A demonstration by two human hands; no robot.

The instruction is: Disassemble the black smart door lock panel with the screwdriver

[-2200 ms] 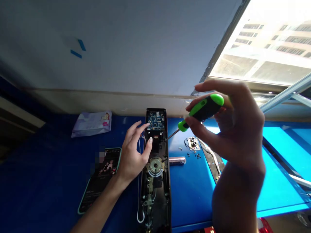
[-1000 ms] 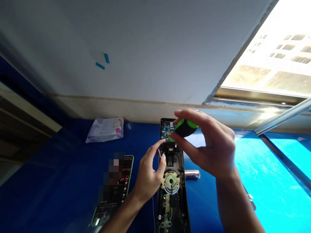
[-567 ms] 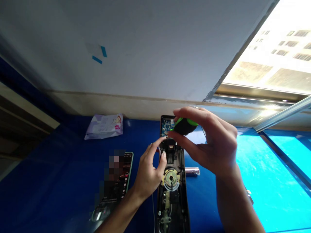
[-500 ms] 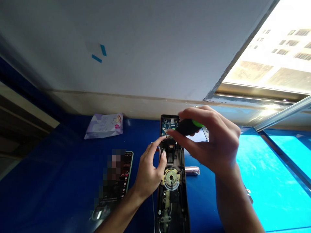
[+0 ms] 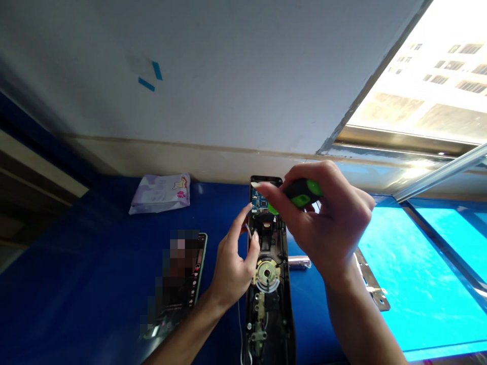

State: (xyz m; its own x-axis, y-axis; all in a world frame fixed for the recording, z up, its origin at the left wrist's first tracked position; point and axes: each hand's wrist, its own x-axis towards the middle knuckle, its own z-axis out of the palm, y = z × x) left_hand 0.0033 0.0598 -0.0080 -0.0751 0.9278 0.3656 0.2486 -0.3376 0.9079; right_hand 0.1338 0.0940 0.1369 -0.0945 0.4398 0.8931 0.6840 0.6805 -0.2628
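Note:
A long black housing that looks like an opened electronic door lock lies on the blue table, its inside facing up. A blue circuit board sits in its far end, and a round metal spindle part lies near its middle. My left hand grips the housing's left edge, thumb inside and index fingertip beside the board. Above the far end, my right hand is closed around a black and green screwdriver. Its tip is hidden from me. Along the left side runs a thin white cable.
On the left a phone with a lit screen lies on the blue table. A lilac soft pack rests near the wall. Right of the housing are a shiny wrapped roll and a metal plate, partly behind my right arm.
My left index finger has drawn back from the board's lower edge to the housing's side. My right hand has turned with the screwdriver, uncovering more of the metal plate. The view has shifted slightly.

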